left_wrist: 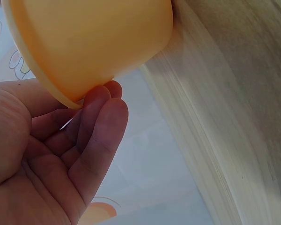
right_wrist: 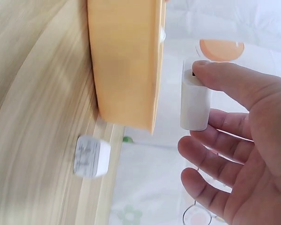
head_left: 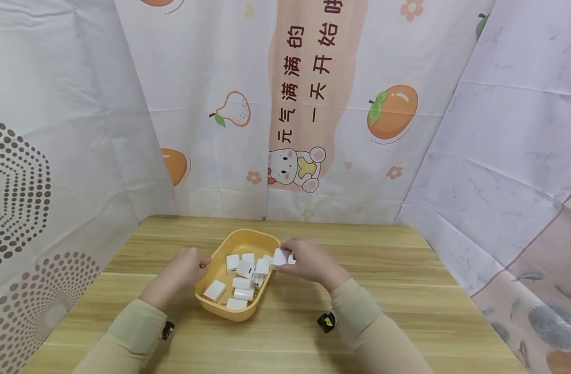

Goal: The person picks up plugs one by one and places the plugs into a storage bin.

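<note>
A yellow plastic basket (head_left: 236, 315) holds several white charger plugs (head_left: 214, 291), some with their metal prongs showing. At its left side my left hand (head_left: 184, 267) pinches the rim; the left wrist view shows the fingertips under the lip of the basket wall (left_wrist: 107, 37). Just beyond the right rim, my right hand (head_left: 310, 262) pinches a white charger plug (right_wrist: 195, 101) between thumb and index finger, held above the table, its other fingers loosely bent. Another white charger plug (right_wrist: 91, 157) with grey printing lies on the table beside the basket, below that hand.
The wood-grain table (head_left: 388, 301) ends at a printed curtain (head_left: 210, 171) behind, with more curtains on the left and right. A black device (head_left: 326, 322) is strapped at the right wrist, and another (head_left: 168, 330) at the left.
</note>
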Motion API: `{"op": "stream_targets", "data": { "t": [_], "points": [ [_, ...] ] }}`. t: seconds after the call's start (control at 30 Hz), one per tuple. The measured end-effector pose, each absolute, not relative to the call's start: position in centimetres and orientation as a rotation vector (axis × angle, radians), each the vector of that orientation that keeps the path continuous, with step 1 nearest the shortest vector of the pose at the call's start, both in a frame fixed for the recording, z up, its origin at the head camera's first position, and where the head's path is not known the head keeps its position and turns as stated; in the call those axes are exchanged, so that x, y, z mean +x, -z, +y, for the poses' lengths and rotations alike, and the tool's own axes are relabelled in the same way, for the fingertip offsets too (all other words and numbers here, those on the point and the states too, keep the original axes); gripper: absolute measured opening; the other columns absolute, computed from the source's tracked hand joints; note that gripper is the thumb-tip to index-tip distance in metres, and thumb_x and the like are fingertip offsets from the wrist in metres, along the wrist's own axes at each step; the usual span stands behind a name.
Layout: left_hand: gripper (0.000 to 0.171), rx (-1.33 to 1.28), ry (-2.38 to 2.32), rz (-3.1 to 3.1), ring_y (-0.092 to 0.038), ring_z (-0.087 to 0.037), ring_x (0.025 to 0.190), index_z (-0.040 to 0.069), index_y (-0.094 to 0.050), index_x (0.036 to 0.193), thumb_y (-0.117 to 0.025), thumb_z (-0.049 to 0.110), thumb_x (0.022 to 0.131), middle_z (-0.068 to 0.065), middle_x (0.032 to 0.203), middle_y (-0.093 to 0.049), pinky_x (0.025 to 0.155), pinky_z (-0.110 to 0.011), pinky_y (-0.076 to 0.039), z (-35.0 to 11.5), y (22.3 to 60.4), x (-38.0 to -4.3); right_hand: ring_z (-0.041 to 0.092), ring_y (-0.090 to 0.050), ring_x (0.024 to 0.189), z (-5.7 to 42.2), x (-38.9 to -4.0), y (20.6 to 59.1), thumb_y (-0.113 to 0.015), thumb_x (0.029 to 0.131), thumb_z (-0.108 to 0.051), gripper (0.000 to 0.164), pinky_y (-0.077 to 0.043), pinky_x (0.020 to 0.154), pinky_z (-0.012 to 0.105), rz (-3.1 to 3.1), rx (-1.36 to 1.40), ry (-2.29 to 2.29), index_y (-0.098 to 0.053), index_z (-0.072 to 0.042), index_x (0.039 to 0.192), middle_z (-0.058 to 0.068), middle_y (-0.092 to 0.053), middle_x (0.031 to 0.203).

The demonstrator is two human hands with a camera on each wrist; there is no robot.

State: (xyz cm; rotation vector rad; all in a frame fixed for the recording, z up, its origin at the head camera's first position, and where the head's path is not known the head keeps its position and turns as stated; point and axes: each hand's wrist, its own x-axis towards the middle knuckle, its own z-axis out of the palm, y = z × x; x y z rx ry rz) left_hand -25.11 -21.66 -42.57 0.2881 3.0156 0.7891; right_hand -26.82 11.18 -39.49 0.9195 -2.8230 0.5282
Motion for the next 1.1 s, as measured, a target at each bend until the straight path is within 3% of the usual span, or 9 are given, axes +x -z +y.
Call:
{"op": "stream_targets", "data": {
  "t": [0.2, 0.33, 0.6, 0.83, 1.1],
  "points": [
    [0.030, 0.288, -0.784, 3.023, -0.045, -0.014, 0.052, -0.007, -0.073, 0.116, -0.065, -0.003, 0.087, -0.025, 0.119, -0.068, 0.046, -0.026, -0.041, -21.7, 42.6, -25.1, 0.011, -0.059, 0.088, 9.3, -26.4, 39.4, -0.083, 0.082, -0.043, 0.043, -0.052, 0.082, 0.032, -2.813, 0.973, -0.466, -0.072, -0.013, 0.112, -0.005, -0.067, 0.103],
    [0.030, 0.279, -0.780, 3.019, -0.047, -0.014, 0.053, -0.007, -0.072, 0.117, -0.065, -0.002, 0.088, -0.025, 0.120, -0.068, 0.047, -0.026, -0.042, -21.7, 42.6, -25.1, 0.009, -0.058, 0.086, 7.9, -26.1, 39.4, -0.084, 0.082, -0.044, 0.044, -0.052, 0.078, 0.030, -2.811, 1.023, -0.415, -0.072, -0.014, 0.112, -0.005, -0.065, 0.104],
    [0.030, 0.267, -0.794, 3.008, -0.049, -0.015, 0.053, -0.007, -0.072, 0.117, -0.065, -0.002, 0.089, -0.026, 0.121, -0.067, 0.047, -0.027, -0.043, -21.7, 42.5, -25.1, 0.011, -0.061, 0.100, 5.6, -25.3, 39.0, -0.081, 0.083, -0.048, 0.051, -0.051, 0.086, 0.032, -2.859, 1.045, -0.335, -0.072, -0.015, 0.122, -0.002, -0.067, 0.119],
    [0.030, 0.271, -0.781, 3.003, -0.054, -0.015, 0.058, -0.007, -0.072, 0.117, -0.065, -0.002, 0.089, -0.026, 0.120, -0.068, 0.049, -0.026, -0.045, -21.6, 42.6, -25.0, 0.008, -0.057, 0.091, 4.3, -24.6, 38.8, -0.080, 0.084, -0.048, 0.049, -0.050, 0.075, 0.028, -2.868, 1.067, -0.300, -0.072, -0.018, 0.121, -0.005, -0.064, 0.113],
    [0.029, 0.309, -0.781, 3.018, -0.055, -0.015, 0.059, -0.008, -0.072, 0.116, -0.065, -0.003, 0.088, -0.027, 0.117, -0.069, 0.050, -0.027, -0.046, -21.7, 42.7, -25.0, 0.008, -0.057, 0.092, 3.5, -24.3, 38.8, -0.080, 0.084, -0.048, 0.049, -0.051, 0.077, 0.028, -2.864, 1.086, -0.275, -0.072, -0.018, 0.123, -0.005, -0.065, 0.116]
  ]
}}
